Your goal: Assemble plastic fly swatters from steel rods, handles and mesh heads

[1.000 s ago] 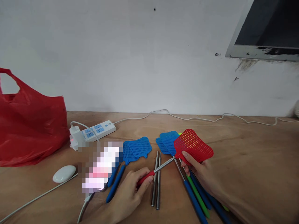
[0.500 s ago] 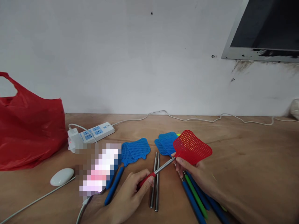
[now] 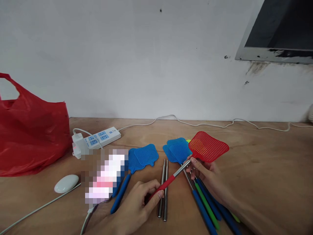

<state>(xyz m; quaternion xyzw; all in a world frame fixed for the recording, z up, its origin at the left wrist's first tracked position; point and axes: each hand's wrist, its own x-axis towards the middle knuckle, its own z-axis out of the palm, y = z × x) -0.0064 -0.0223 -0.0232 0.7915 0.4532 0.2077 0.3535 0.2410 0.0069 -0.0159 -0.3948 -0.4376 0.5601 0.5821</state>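
Both hands hold one red fly swatter (image 3: 207,147), tilted with its mesh head up to the right. My left hand (image 3: 139,204) is closed around its red grip. The fingers of my right hand (image 3: 202,171) pinch the metal shaft close to the head. Beneath lie two bare metal rods (image 3: 165,205), side by side. Under and beside my right hand is a pile of blue swatters (image 3: 178,150) with blue grips and one green grip (image 3: 206,204). Left of the rods lie more blue swatter heads (image 3: 146,155), one without a shaft showing.
A red plastic bag (image 3: 34,130) stands at the far left. Near it are a white power strip (image 3: 105,137) with a charger, a white oval mouse-like object (image 3: 66,183) and a blurred-out lit phone-like screen (image 3: 107,176). A white cable (image 3: 200,125) runs along the wall.
The red swatter's head and my right hand have moved slightly up and right. More of the red grip shows beyond my left hand, which stays closed on it.
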